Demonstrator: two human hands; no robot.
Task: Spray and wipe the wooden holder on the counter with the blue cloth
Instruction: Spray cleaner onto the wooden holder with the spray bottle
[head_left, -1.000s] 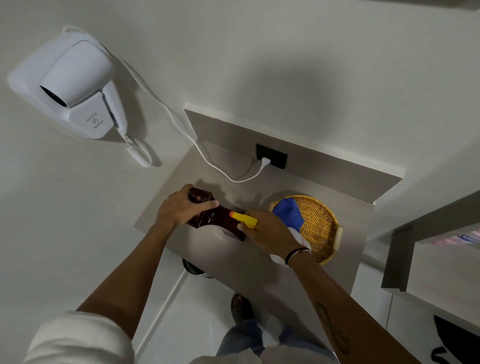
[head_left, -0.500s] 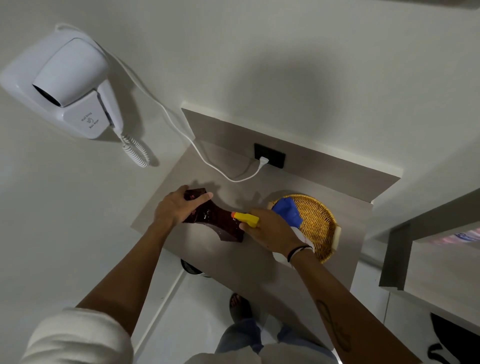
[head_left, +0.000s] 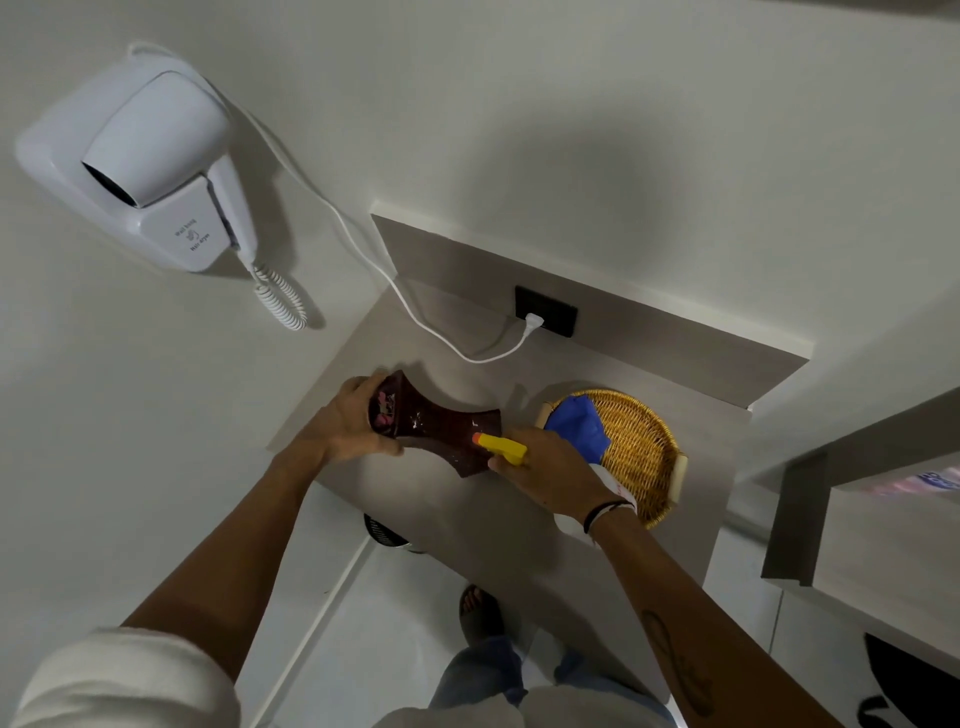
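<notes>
Grey counter (head_left: 519, 525), white walls, wall hair dryer (head_left: 140, 156), wicker tray (head_left: 644, 447)

You have a white wall-mounted hair dryer (head_left: 140, 156), its cord plugged into a black socket (head_left: 545, 318), and a round wicker tray (head_left: 641, 452).
</notes>
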